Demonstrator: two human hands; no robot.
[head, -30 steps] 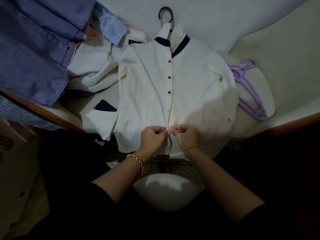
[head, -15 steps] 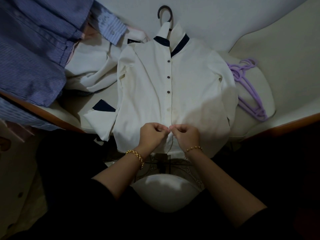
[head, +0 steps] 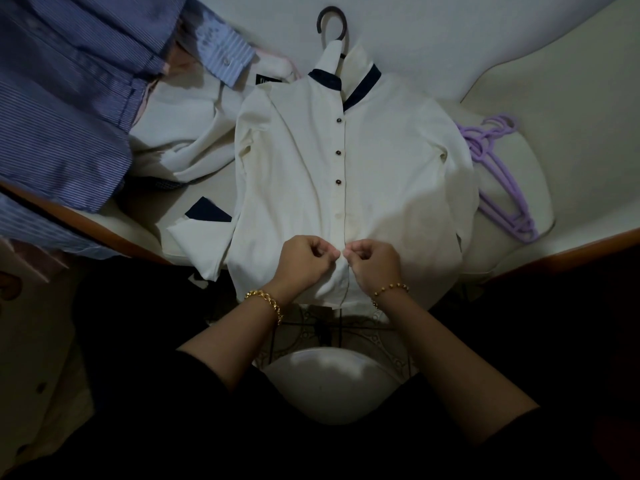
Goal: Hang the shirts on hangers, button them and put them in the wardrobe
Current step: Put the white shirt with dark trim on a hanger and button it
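A cream shirt [head: 294, 174] with a navy collar lies flat on the bed, on a dark hanger [head: 330, 24] whose hook shows above the collar. Its front is closed by several buttons down the placket. My left hand [head: 306, 263] and my right hand [head: 375, 265] meet at the placket near the hem, each pinching one edge of the cloth. The button between my fingertips is hidden.
Purple hangers [head: 500, 174] lie on the bed [head: 571, 116] to the right. Another white shirt [head: 188, 133] is crumpled to the left, next to blue striped shirts [head: 62, 109]. A wooden bed edge [head: 568, 251] runs along the front.
Both hands moved slightly up the placket and kept pinching its edges near the hem. The shirt has not shifted.
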